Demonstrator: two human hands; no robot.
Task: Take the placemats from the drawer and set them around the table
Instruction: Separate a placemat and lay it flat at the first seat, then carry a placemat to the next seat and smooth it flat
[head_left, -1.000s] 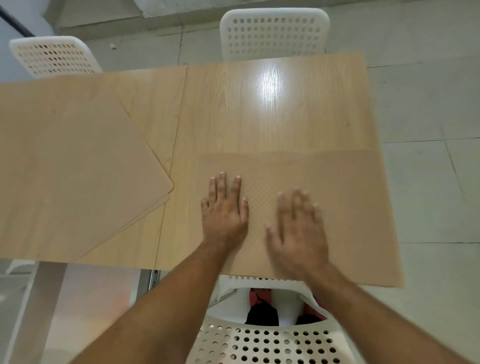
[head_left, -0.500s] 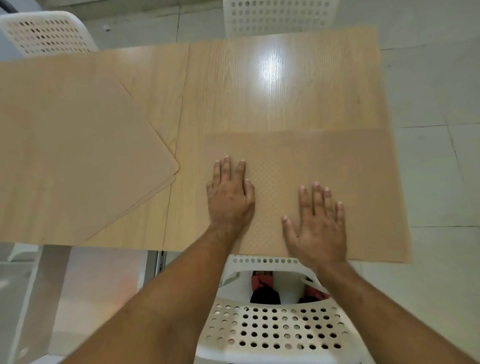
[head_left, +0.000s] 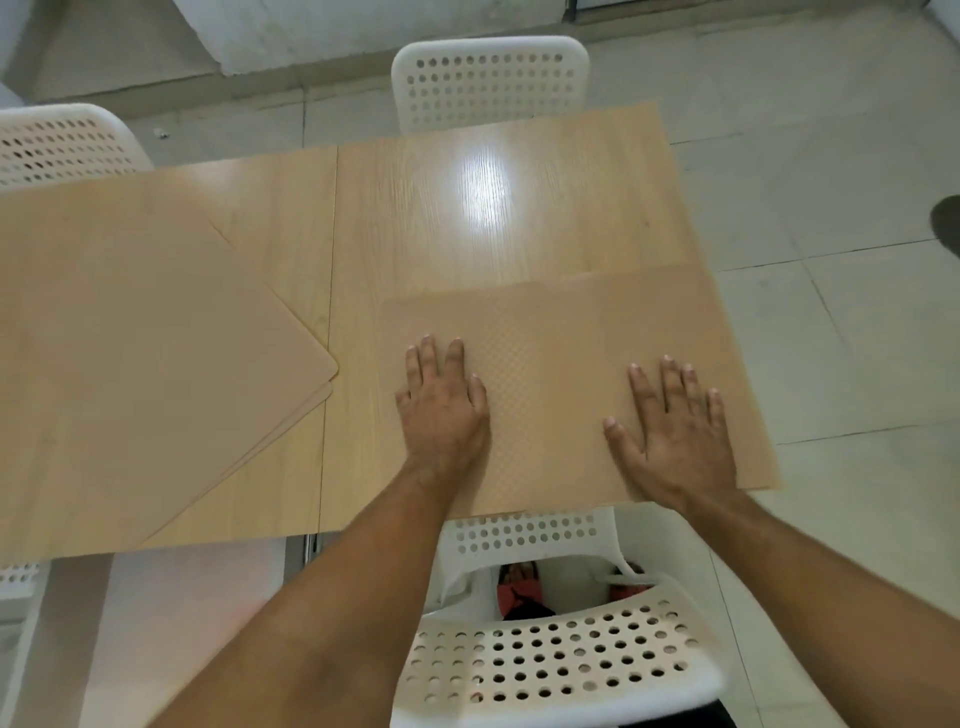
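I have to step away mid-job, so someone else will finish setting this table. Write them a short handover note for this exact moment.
Left hand: open, flat on the placemat. Right hand: open, flat on the same placemat.
The placemat lies at the near right end of the table, before the near chair. The stack of remaining placemats lies askew on the left part of the table.
Done: one placemat laid at this seat.
Left: lay mats from the stack at the other seats, such as by the far chair.
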